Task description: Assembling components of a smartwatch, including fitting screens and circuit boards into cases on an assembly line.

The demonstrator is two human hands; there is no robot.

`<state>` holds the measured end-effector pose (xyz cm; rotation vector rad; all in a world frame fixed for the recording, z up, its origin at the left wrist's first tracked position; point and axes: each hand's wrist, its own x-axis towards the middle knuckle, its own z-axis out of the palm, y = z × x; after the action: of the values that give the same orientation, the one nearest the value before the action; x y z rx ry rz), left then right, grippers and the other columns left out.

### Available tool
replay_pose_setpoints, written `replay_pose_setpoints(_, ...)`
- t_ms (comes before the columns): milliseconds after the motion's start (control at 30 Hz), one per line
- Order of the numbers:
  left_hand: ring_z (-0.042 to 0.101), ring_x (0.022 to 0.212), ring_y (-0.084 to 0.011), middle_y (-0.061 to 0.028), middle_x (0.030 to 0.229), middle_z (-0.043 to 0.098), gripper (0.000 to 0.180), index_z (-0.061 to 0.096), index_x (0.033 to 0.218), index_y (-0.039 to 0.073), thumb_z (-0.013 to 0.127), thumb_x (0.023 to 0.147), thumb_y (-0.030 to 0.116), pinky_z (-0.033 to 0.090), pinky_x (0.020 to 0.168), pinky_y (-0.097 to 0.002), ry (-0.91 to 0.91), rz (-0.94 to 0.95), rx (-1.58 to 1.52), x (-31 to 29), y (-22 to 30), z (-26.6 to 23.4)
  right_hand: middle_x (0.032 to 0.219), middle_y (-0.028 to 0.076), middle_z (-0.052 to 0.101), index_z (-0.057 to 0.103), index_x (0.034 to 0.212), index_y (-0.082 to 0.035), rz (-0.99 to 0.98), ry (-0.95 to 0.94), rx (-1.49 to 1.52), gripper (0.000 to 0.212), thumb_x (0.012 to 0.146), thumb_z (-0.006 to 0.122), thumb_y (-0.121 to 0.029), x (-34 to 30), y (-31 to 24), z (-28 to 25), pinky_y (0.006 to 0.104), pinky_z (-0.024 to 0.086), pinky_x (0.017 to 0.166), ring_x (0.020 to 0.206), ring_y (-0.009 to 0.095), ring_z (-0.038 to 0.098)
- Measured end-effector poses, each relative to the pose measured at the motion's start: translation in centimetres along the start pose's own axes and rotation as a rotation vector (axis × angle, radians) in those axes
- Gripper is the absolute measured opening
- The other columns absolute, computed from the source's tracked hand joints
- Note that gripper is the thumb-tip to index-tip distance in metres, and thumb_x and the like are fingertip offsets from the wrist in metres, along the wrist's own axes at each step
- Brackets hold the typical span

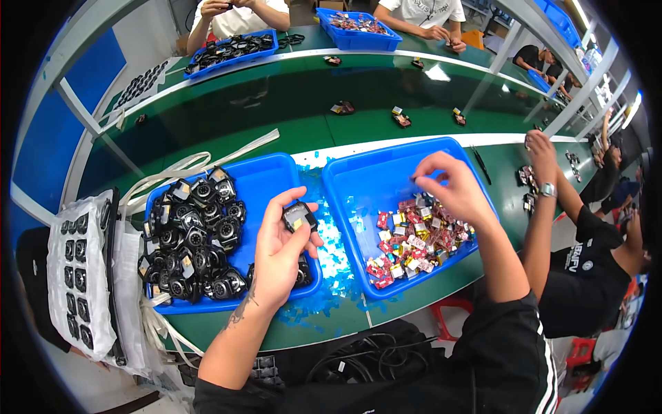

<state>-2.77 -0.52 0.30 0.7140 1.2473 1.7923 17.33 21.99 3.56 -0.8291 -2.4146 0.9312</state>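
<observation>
My left hand is closed around a black watch case with a silver and yellow patch facing up, the thumb lying across it. It hovers over the right side of a blue bin that holds a heap of similar black watch cases. My right hand is in a pinch above a second blue bin; a tiny dark bit shows at the fingertips, too small to name. Beneath that hand, small red circuit parts with yellow and silver pieces are piled in the bin.
Blue film scraps litter the green bench between the bins. Black tweezers lie by the right bin. White trays of cases are stacked at left. Small assemblies sit on the green strip beyond. A co-worker's arm is close at right.
</observation>
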Motion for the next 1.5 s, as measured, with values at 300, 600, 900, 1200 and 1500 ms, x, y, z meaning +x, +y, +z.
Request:
replay_pose_setpoints(300,0.05,0.075,-0.0057,-0.0041,0.1,0.055,0.023,0.066,0.115,0.0,0.055,0.096,0.005,0.045,0.076,-0.0185,-0.074,0.107,0.214,-0.2,-1.3,0.1,0.089,0.002,0.062,0.063,0.099,-0.001,-0.068,0.082,0.34,0.008,0.092,0.06,-0.003,-1.9,-3.4,5.1,0.0225,0.044,0.065,0.077,0.008,0.055)
replay_pose_setpoints(600,0.054,0.08,-0.0076,-0.0047,0.105,0.06,0.021,0.065,0.111,-0.001,0.051,0.097,0.004,0.046,0.072,-0.0216,0.003,0.132,0.205,0.0,-1.3,-0.8,0.091,0.013,0.065,0.069,0.1,-0.005,-0.29,-0.208,-0.392,0.02,0.081,0.07,-0.012,3.3,-1.0,4.0,0.0442,0.05,0.08,0.089,0.034,0.062)
replay_pose_setpoints(900,0.057,0.085,-0.0087,-0.0031,0.101,0.06,0.022,0.069,0.111,0.003,0.062,0.09,0.003,0.047,0.076,-0.0215,-0.004,0.19,0.288,-0.3,-1.7,-0.5,0.085,0.006,0.067,0.072,0.091,-0.003,-0.147,-0.044,0.071,0.01,0.084,0.07,-0.011,2.4,-4.1,4.7,0.0289,0.048,0.068,0.075,0.014,0.061)
replay_pose_setpoints(1200,0.055,0.09,-0.0133,-0.0084,0.099,0.063,0.017,0.072,0.1,-0.001,0.072,0.083,0.0,0.046,0.079,-0.0268,-0.211,0.158,0.259,-0.9,-0.3,-0.2,0.091,0.006,0.064,0.072,0.102,0.0,-0.031,-0.314,0.717,0.017,0.085,0.072,-0.004,-1.8,-7.6,7.5,0.0223,0.048,0.069,0.079,0.009,0.06)
replay_pose_setpoints(1500,0.057,0.082,-0.01,-0.0054,0.091,0.059,0.011,0.07,0.091,-0.002,0.07,0.087,0.008,0.046,0.07,-0.0241,-0.247,0.227,0.346,-0.8,-0.4,-0.4,0.087,0.003,0.063,0.06,0.092,0.001,-0.088,-0.211,0.65,0.009,0.089,0.067,-0.004,-2.3,-8.8,7.4,0.0225,0.051,0.071,0.079,0.006,0.061)
